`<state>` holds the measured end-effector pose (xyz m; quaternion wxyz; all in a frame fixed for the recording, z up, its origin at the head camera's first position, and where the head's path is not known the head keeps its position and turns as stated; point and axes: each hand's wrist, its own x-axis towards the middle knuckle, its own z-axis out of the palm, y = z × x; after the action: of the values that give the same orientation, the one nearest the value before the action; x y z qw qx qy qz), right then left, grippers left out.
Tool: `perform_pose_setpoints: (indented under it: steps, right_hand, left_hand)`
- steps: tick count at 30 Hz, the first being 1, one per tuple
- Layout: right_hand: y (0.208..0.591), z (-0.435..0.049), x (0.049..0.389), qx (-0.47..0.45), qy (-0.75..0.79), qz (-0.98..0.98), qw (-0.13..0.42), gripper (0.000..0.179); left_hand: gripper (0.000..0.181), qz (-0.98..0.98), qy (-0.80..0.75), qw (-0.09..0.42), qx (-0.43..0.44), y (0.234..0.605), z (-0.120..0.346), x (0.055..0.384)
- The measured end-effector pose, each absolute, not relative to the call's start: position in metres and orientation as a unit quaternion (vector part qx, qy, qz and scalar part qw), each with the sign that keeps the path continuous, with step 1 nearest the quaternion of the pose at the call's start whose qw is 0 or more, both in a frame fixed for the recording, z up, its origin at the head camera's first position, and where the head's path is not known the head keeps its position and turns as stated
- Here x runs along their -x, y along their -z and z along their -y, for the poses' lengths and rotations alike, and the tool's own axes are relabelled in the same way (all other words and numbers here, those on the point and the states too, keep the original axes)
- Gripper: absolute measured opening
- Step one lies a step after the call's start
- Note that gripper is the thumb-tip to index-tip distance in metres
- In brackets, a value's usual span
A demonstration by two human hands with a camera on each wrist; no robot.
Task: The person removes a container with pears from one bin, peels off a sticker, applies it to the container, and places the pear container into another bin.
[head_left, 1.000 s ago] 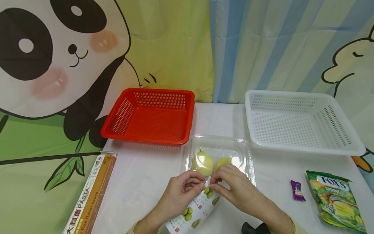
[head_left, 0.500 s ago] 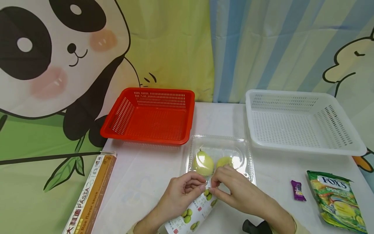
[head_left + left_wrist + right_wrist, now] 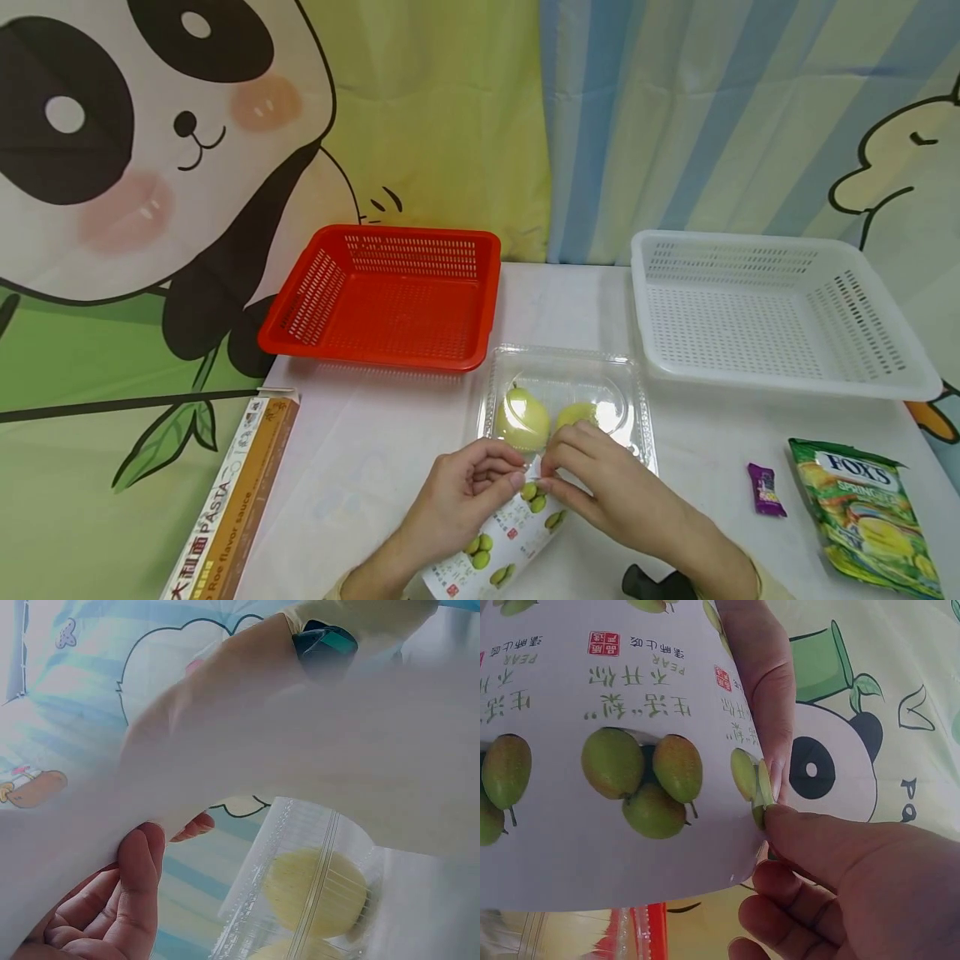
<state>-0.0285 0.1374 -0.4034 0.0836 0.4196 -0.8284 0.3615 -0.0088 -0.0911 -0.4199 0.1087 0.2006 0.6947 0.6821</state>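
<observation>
A printed sheet of pear stickers point(image 3: 517, 542) bends between my hands, pear pictures and green lettering on its front point(image 3: 630, 847). My left hand point(image 3: 467, 500) pinches its upper edge between thumb and forefinger, the other fingers curled. Right beside it, my right hand point(image 3: 600, 487) pinches the same edge with thumb and fingertips; in the right wrist view a pear sticker point(image 3: 754, 784) at the edge lies by that thumb. Whether it has lifted off the sheet I cannot tell. Just beyond stands a clear plastic clamshell box point(image 3: 558, 360) with yellow pears point(image 3: 522, 419) inside.
At the back are a red basket point(image 3: 405, 360) on the left and a white basket point(image 3: 787, 383) on the right. A pasta box point(image 3: 232, 500) lies along the left edge. A purple-wrapped sweet point(image 3: 766, 489) and a green FOX'S bag point(image 3: 866, 517) lie at right.
My right fingertips shift very slightly at the sheet's upper edge, and the sheet tilts a little. Both hands keep their pinch; the box and baskets stay put.
</observation>
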Motion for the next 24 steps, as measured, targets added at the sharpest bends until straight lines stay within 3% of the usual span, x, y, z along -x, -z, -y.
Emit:
perform_pose_setpoints:
  steps: [6,17,24]
  right_hand:
    - [0.4036,-0.1372,0.0288,-0.432,-0.359,0.822,0.095,0.005]
    - [0.405,-0.1363,0.0297,-0.45,-0.351,0.81,0.136,0.015]
    - [0.4054,-0.1358,0.0293,-0.45,-0.343,0.812,0.145,0.012]
  left_hand:
    - [0.016,-0.693,-0.685,0.108,-0.196,0.4194,0.092,0.0092]
    - [0.014,-0.698,-0.683,0.088,-0.198,0.4202,0.091,0.0082]
    - [0.013,-0.7,-0.685,0.084,-0.184,0.4202,0.0901,0.0077]
